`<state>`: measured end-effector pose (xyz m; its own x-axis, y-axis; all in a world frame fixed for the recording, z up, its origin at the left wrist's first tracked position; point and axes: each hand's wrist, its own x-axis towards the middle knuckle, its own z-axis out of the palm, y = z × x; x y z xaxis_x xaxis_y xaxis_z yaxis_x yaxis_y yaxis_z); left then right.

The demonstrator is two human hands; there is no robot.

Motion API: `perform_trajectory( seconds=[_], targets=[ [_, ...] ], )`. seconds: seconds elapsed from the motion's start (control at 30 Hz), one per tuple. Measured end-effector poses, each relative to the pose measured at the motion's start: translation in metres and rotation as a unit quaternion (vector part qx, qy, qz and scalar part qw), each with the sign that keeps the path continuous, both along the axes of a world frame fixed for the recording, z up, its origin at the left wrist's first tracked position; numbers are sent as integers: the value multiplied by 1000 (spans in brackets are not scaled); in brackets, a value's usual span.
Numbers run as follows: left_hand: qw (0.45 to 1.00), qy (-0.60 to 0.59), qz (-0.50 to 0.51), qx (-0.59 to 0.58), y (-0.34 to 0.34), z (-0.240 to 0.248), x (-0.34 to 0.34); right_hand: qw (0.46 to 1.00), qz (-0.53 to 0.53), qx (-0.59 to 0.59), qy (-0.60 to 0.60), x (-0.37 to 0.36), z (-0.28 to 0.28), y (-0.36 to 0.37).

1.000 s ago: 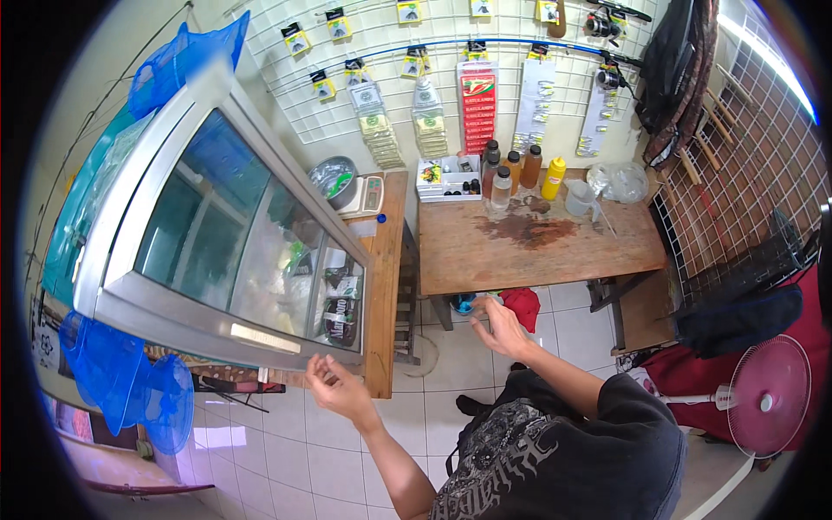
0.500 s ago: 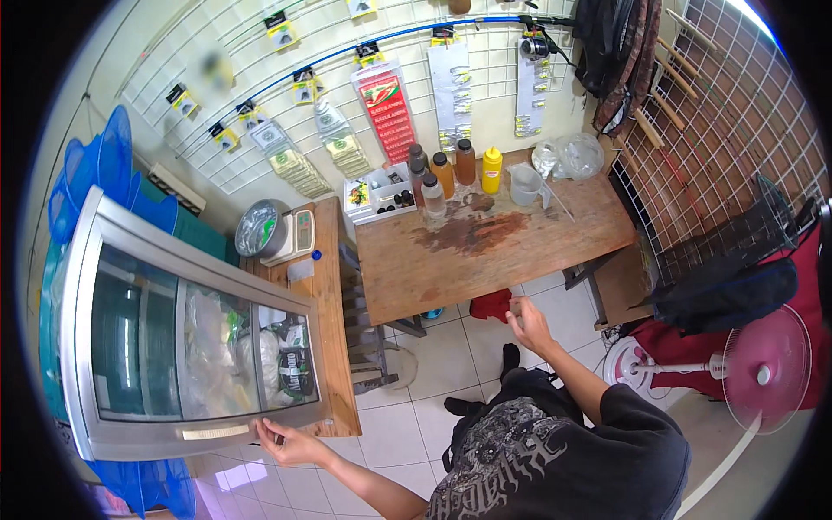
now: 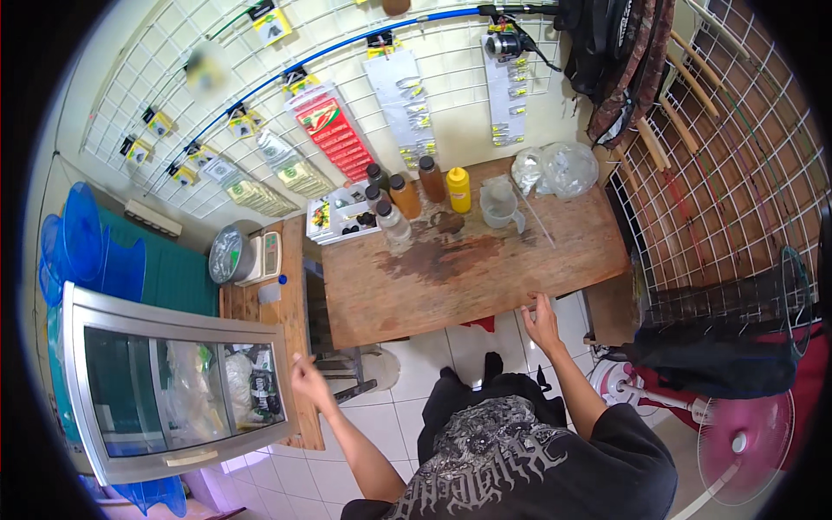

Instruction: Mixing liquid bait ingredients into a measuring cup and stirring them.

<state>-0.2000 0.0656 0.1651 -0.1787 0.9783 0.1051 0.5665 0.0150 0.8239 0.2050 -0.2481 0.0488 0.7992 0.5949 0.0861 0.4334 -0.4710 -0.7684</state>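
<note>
My left hand [image 3: 310,381] is in the air beside the right edge of a glass-fronted cabinet [image 3: 247,440] with a metal frame. Motion smears its fingers, and nothing shows in them. My right hand [image 3: 542,321] is just at the front edge of the wooden table [image 3: 364,299], fingers loosely apart and holding nothing. Whether it touches the wood I cannot tell. Toward the back of the table are several bottles of brown and clear liquid, among them a clear bottle [image 3: 393,223], then a yellow squeeze bottle [image 3: 458,190] and a clear plastic jug [image 3: 497,204].
A white divided tray [image 3: 322,230] is at the table's back left. Clear plastic bags [image 3: 568,169] lie at the back right. A kitchen scale [image 3: 270,256] and a metal bowl [image 3: 232,256] rest on the left wooden bench. A pink fan [image 3: 745,442] stands at my right.
My left hand has come off the cabinet's lower edge and moved up and right. My body has turned and come nearer the table, with my right hand now at its front edge.
</note>
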Motion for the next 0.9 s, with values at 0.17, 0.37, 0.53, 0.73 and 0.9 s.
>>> perform_trajectory(
  seconds=[0.17,0.37,0.53,0.73,0.9],
  targets=[
    [959,-85,-234,-134,10,-59,117,999,-10,-53,-6,42,0,4],
    [903,-99,-404,-111,18,-77,253,994,3,-94,54,82,-23,-2],
    [916,-75,-371,-131,40,-107,323,978,32,-190,79,83,-35,3],
    [937,-18,-324,-127,38,-103,365,978,27,-171,114,91,-22,4],
    [949,1,-310,51,34,-67,394,970,27,-211,120,110,-2,10]
  ],
)
